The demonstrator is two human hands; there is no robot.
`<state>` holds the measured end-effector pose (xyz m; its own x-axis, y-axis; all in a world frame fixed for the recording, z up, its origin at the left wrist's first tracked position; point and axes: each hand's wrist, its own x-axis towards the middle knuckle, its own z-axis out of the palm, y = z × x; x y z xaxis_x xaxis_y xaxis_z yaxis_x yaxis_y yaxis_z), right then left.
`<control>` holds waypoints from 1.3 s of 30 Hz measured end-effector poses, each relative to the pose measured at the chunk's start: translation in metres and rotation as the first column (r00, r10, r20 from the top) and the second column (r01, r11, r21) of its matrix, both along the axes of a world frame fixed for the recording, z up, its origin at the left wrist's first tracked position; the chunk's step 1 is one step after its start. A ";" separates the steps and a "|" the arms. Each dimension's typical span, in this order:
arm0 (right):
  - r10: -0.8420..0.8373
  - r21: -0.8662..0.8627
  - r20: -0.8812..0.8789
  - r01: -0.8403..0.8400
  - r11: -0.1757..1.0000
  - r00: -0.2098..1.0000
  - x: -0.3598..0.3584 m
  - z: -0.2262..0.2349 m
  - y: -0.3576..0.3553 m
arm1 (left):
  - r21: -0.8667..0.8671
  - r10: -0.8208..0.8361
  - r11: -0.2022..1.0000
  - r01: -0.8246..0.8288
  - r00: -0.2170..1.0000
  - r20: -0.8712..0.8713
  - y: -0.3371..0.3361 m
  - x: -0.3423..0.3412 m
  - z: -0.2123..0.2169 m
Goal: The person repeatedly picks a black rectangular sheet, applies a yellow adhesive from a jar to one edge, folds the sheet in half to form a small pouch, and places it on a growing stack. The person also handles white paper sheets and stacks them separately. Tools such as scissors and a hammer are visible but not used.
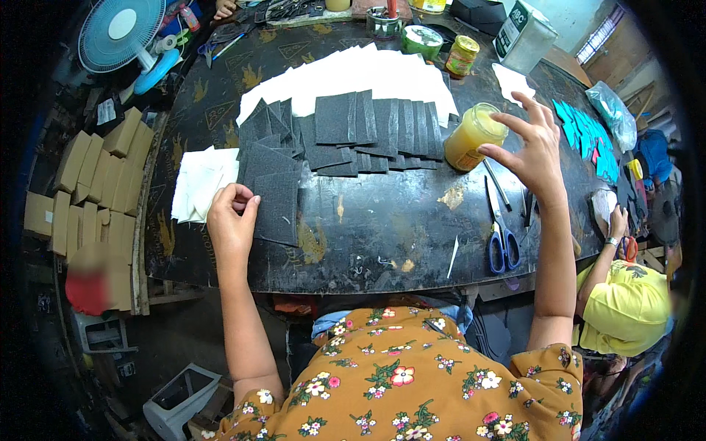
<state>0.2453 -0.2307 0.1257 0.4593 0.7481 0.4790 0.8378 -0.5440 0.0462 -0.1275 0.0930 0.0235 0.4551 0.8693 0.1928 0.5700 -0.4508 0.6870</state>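
Note:
My left hand [234, 213] is at the left of the table, fingers curled and thumb against the edge of a dark grey felt-like rectangle [276, 206]. More dark grey pieces [346, 121] lie overlapping in rows to its right, partly over fanned white sheets [346, 73]. Beside the left hand rests a small stack of white cloth-like pieces [202, 184]. My right hand [535, 143] is raised with thumb and fingers apart, beside the rim of an uncapped glass jar [471, 140] of yellowish paste. I see nothing held in it.
Blue-handled scissors [504, 250] and a pen-like tool [497, 184] lie near the right forearm. A lidded jar [462, 57], a green tub [422, 44] and a metal can [523, 35] stand behind. Turquoise pieces [588, 140] lie right; a person in yellow [625, 305] works there.

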 end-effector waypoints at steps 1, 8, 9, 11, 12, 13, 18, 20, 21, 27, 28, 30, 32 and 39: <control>-0.014 -0.040 -0.003 0.014 0.999 1.000 0.003 0.001 0.004 | -0.018 0.006 1.000 -0.007 1.000 -0.017 -0.002 0.000 0.002; 0.009 -0.058 -0.095 -0.014 0.998 0.995 0.007 0.003 0.020 | 0.101 -0.252 0.955 0.279 0.942 -0.223 -0.008 0.003 0.006; 0.083 0.151 -0.031 -0.077 0.986 0.996 0.005 0.003 0.015 | 0.107 -0.252 0.954 0.279 0.944 -0.211 -0.006 0.004 0.007; 0.074 0.366 0.094 -0.104 0.925 0.993 0.002 0.001 0.005 | 0.120 -0.272 0.948 0.296 0.945 -0.179 -0.005 0.004 0.011; 0.015 0.432 0.121 -0.066 0.899 0.993 -0.003 -0.001 -0.004 | 0.039 -0.258 0.964 0.264 0.958 -0.124 -0.005 0.004 0.014; 0.024 0.438 0.139 -0.083 0.895 0.990 -0.006 -0.005 -0.008 | -0.056 -0.253 0.967 0.250 0.965 -0.070 -0.007 0.006 0.017; 0.175 0.223 -0.073 -0.155 0.962 0.982 -0.039 -0.015 -0.023 | -0.187 -0.384 0.796 0.575 0.720 0.579 -0.048 0.048 0.014; 0.324 0.378 -0.455 -0.149 0.914 0.829 -0.061 -0.022 -0.023 | -0.182 -0.609 0.649 0.739 0.647 0.459 -0.059 0.079 0.005; 0.328 0.359 -0.635 -0.109 0.927 0.699 -0.076 -0.033 -0.018 | -0.244 -0.642 0.625 0.741 0.666 0.379 -0.067 0.096 -0.002; 0.313 0.173 -0.717 -0.277 0.945 0.622 -0.110 -0.107 0.022 | -0.008 -0.698 0.713 0.701 0.711 0.087 -0.086 0.126 -0.032; 0.325 0.198 -0.685 -0.264 0.944 0.652 -0.109 -0.115 0.028 | -0.012 -0.694 0.718 0.696 0.716 0.076 -0.085 0.124 -0.033; 0.320 0.236 -0.635 -0.217 0.947 0.703 -0.105 -0.129 0.040 | -0.018 -0.695 0.716 0.697 0.716 0.062 -0.084 0.123 -0.033; 0.339 0.219 -0.560 -0.259 0.941 0.756 -0.101 -0.137 0.048 | -0.023 -0.698 0.714 0.700 0.714 0.062 -0.084 0.123 -0.033; 0.491 0.174 -0.407 -0.463 0.869 0.770 -0.125 -0.132 0.016 | -0.025 -0.693 0.716 0.697 0.715 0.091 -0.084 0.123 -0.032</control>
<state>0.1202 -0.2145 -0.0061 0.2181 0.9018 0.3731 0.9172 -0.0587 -0.3942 -0.0042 0.0085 -0.0089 0.9224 0.3228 0.2120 0.0601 -0.6621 0.7470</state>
